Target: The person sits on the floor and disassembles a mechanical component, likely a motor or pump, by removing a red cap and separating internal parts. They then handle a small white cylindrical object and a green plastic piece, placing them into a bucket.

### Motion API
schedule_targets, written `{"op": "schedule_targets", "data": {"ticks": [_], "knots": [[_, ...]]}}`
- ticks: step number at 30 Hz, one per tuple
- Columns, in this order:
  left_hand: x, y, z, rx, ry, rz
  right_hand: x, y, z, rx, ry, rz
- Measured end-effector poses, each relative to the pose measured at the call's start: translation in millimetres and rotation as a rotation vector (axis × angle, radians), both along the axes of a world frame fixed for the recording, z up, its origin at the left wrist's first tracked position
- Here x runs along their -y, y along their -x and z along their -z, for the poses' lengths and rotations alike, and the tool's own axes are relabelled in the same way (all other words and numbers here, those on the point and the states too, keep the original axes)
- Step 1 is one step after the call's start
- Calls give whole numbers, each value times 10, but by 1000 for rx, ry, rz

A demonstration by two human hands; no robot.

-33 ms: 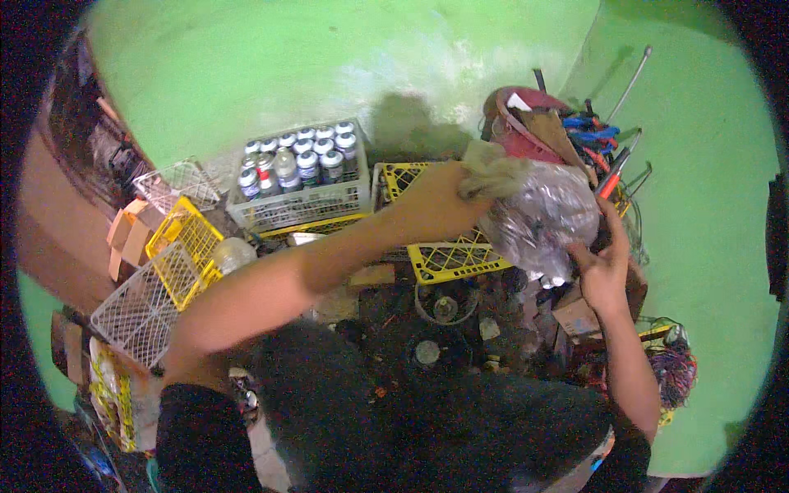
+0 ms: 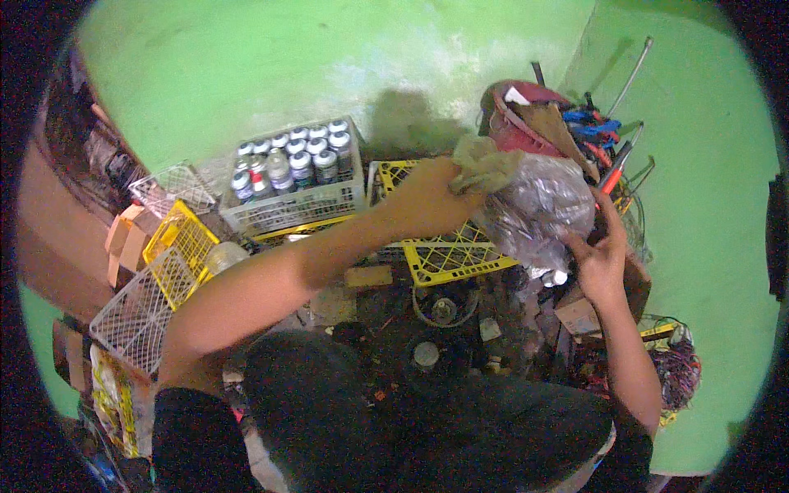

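Hands (image 2: 602, 267) at bag (image 2: 538, 201), seemingly clear plastic; bottles (image 2: 301, 167) in crate (image 2: 300, 209).

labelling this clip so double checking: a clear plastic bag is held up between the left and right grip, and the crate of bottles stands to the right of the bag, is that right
Not quite: the crate of bottles stands to the left of the clear plastic bag, as the head view shows. The bag is indeed between the left grip and right grip.
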State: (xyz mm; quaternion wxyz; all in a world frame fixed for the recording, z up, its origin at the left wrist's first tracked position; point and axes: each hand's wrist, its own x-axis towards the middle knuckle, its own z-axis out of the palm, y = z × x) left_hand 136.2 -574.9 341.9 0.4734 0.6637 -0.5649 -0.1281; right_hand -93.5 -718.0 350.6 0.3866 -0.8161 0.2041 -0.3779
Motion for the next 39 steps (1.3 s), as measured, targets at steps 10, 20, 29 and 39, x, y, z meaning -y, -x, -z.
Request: {"op": "schedule_targets", "data": {"ticks": [10,20,29,39], "knots": [[347,-569,1729,667,-593,261,1359,-708,1563,-60,-60,83],[437,-908,2489,948,-503,483,1787,-128,2290,-114,-474,445],[478,-1255,1950,690,-156,61,2212,506,2824,37,-500,346],[333,-1627,1891,246,67,-152,1406,-279,2631,460,-1383,466]]}}
